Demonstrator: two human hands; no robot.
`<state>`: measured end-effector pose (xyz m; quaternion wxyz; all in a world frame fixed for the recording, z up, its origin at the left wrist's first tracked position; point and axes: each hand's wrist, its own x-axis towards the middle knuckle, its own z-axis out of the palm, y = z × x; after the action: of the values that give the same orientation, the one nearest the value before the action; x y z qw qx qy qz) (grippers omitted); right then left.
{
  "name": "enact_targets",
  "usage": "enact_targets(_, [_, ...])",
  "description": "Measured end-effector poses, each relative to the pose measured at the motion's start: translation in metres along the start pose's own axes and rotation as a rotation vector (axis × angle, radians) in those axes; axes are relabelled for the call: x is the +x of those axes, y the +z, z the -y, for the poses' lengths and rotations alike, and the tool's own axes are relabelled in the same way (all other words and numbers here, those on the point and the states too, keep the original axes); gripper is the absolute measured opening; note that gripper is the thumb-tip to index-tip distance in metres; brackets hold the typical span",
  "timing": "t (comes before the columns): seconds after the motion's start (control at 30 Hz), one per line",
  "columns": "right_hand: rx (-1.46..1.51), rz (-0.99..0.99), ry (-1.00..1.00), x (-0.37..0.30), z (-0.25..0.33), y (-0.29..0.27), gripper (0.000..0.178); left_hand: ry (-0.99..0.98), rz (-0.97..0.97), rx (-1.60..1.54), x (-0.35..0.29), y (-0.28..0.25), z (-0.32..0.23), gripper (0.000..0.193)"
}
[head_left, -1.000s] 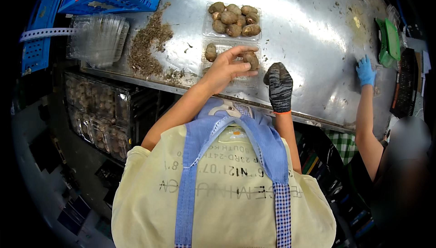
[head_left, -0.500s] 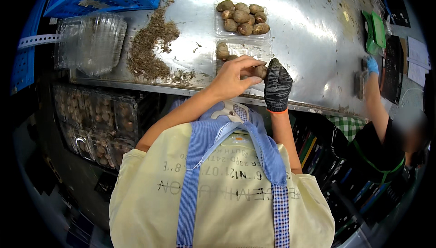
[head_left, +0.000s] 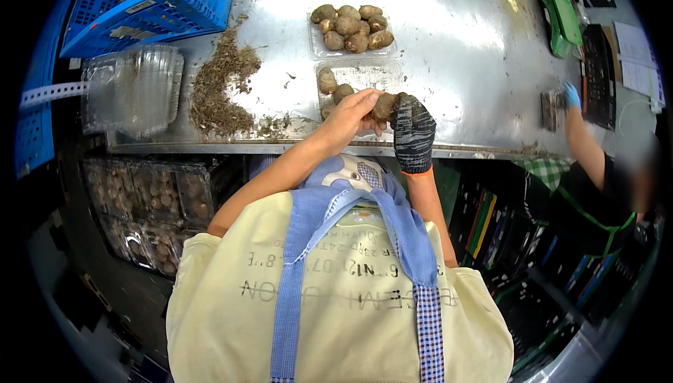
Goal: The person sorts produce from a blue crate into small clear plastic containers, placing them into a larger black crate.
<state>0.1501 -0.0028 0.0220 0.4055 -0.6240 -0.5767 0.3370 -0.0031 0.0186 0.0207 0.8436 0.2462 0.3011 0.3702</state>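
My bare left hand (head_left: 352, 113) grips a brown taro (head_left: 383, 108) between thumb and fingers, just over the near edge of the table. From the right, my right hand (head_left: 413, 130), in a grey and black knit glove with an orange cuff, closes against the same taro. Its fingertips are partly hidden. Beneath and behind the left hand lies a clear plastic tray (head_left: 375, 74) with a few taros (head_left: 327, 81) along its left side; one is partly covered by the hand. Beyond it, a second clear tray (head_left: 319, 48) is filled with several taros (head_left: 347, 25).
Dry brown scraps (head_left: 223, 88) are heaped on the metal table (head_left: 456, 53), left of the trays. Stacked clear trays (head_left: 133, 88) and a blue crate (head_left: 151, 15) with taros stand farther left. Packed taros (head_left: 154, 186) sit below. At right, a co-worker's blue-gloved hand (head_left: 571, 95) touches a dark box.
Both hands have brought the taro slightly left, and more of it shows between them. My gloved fingers now press against it. The whole view has shifted a little; more of the crate's contents shows.
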Motion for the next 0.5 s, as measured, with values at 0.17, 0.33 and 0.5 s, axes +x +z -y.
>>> enact_targets(0.17, [0.509, 0.102, 0.199, 0.035, -0.004, -0.020, 0.034, 0.077, -0.022, -0.112, 0.017, 0.010, -0.004, 0.036])
enact_targets(0.33, [0.487, 0.079, 0.268, 0.058, -0.047, -0.042, 0.036, 0.354, -0.547, 0.857, 0.051, 0.012, -0.027, 0.030])
enact_targets(0.5, [0.549, 0.142, 0.379, 0.066, -0.075, -0.053, 0.036, 0.640, -0.794, 1.593, 0.095, -0.005, -0.034, 0.033])
